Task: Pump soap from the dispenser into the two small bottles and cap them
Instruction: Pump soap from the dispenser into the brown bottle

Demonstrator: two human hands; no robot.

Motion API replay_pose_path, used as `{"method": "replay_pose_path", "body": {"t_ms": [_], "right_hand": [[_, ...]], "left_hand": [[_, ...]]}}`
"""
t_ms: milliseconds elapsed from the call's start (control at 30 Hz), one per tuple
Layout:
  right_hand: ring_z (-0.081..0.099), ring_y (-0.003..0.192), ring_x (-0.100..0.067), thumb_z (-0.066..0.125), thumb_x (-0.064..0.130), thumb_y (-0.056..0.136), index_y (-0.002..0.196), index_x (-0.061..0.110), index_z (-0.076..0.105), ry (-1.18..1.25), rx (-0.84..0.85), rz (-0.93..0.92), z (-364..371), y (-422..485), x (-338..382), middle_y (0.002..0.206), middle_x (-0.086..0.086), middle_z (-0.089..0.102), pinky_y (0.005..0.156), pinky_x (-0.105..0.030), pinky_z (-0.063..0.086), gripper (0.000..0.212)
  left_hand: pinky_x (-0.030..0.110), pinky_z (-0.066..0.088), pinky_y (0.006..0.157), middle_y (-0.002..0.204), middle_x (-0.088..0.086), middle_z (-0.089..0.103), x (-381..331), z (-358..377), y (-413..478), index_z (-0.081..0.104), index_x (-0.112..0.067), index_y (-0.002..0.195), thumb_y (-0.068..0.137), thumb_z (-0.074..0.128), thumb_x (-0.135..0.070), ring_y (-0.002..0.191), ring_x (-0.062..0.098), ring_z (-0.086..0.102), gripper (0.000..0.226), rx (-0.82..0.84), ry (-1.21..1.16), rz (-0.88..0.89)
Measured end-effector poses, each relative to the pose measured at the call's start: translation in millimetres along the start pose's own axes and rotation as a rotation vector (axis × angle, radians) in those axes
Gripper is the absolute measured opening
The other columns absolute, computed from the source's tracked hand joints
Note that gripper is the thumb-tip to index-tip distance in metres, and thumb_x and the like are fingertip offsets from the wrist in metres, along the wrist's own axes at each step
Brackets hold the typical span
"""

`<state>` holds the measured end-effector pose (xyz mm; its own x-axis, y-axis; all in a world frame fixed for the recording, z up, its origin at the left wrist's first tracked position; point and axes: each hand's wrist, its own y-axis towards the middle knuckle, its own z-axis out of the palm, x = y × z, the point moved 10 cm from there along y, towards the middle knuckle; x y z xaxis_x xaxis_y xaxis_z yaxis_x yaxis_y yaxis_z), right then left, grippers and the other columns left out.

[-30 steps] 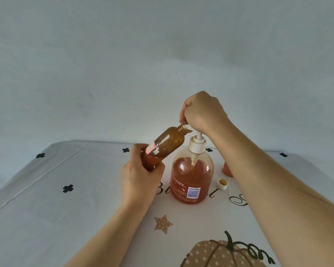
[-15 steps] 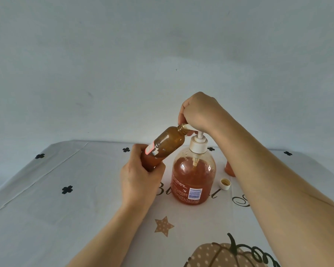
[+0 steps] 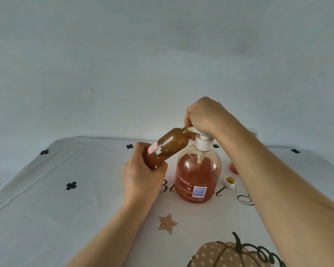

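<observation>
A round clear soap dispenser (image 3: 198, 178) with orange soap and a white pump stands on the table. My right hand (image 3: 204, 116) is closed over the pump head, which sits low against the collar. My left hand (image 3: 143, 176) grips the base of a small amber bottle (image 3: 168, 146), tilted so its open neck meets the pump's spout. Orange soap lies in the bottle's lower end. A second small bottle (image 3: 233, 167) is mostly hidden behind my right forearm. A white cap (image 3: 229, 181) lies open side up to the right of the dispenser.
The table is covered by a white cloth (image 3: 46, 199) printed with black clovers, a star, script lettering and a pumpkin. A plain pale wall stands close behind the table's far edge.
My right hand has pushed the pump head down toward the collar. The small bottle stays at the spout in my left hand.
</observation>
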<state>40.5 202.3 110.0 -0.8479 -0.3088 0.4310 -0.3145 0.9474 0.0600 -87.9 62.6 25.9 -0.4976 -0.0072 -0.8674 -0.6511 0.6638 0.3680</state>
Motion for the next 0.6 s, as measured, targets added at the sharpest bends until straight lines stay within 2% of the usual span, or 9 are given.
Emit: {"method": "replay_pose_path", "body": {"t_ms": [167,233,300,367,600], "right_hand": [[0.064,0.071,-0.024,0.048,0.002,0.081,0.089,0.011,0.07,-0.03,-0.031,0.002,-13.8,-1.5,11.0,0.075,-0.006,0.069,0.074,-0.033,0.053,0.025],[0.062,0.075,-0.023,0.049,0.002,0.079,0.088,0.012,0.071,-0.016,-0.101,-0.021,-23.6,-4.2,15.2,0.083,-0.005,0.069,0.071,-0.032,0.053,0.026],[0.064,0.082,-0.024,0.049,0.003,0.078,0.088,0.012,0.073,0.039,-0.158,-0.022,-31.0,-7.5,14.4,0.091,-0.004,0.072,0.081,-0.037,0.057,0.027],[0.066,0.085,-0.025,0.049,0.002,0.078,0.087,0.011,0.074,0.063,-0.18,-0.017,-33.5,-12.0,13.9,0.091,-0.005,0.072,0.086,-0.04,0.057,0.028],[0.067,0.087,-0.025,0.049,0.001,0.082,0.086,0.011,0.074,0.045,-0.176,-0.026,-30.9,-13.7,15.3,0.092,-0.007,0.073,0.088,-0.042,0.057,0.027]], "left_hand": [[0.013,0.038,0.048,0.06,-0.008,0.057,-1.3,3.3,1.8,0.053,-0.026,0.088,0.073,0.065,-0.01,0.061,0.002,0.055,0.025,0.02,-0.039,0.014],[0.014,0.036,0.047,0.059,-0.007,0.057,-2.5,4.3,0.9,0.053,-0.025,0.088,0.073,0.065,-0.011,0.061,0.003,0.055,0.025,0.031,-0.045,0.025],[0.016,0.037,0.048,0.059,-0.007,0.058,-3.1,5.1,0.1,0.054,-0.025,0.089,0.073,0.066,-0.011,0.064,0.005,0.055,0.025,0.032,-0.042,0.037],[0.013,0.035,0.047,0.059,-0.009,0.057,-4.3,3.6,-0.5,0.054,-0.025,0.09,0.073,0.066,-0.012,0.065,0.003,0.056,0.025,0.029,-0.041,0.049],[0.011,0.036,0.047,0.061,-0.011,0.058,-4.9,4.3,-0.6,0.055,-0.027,0.091,0.074,0.068,-0.014,0.062,0.003,0.056,0.025,0.04,-0.033,0.052]]}}
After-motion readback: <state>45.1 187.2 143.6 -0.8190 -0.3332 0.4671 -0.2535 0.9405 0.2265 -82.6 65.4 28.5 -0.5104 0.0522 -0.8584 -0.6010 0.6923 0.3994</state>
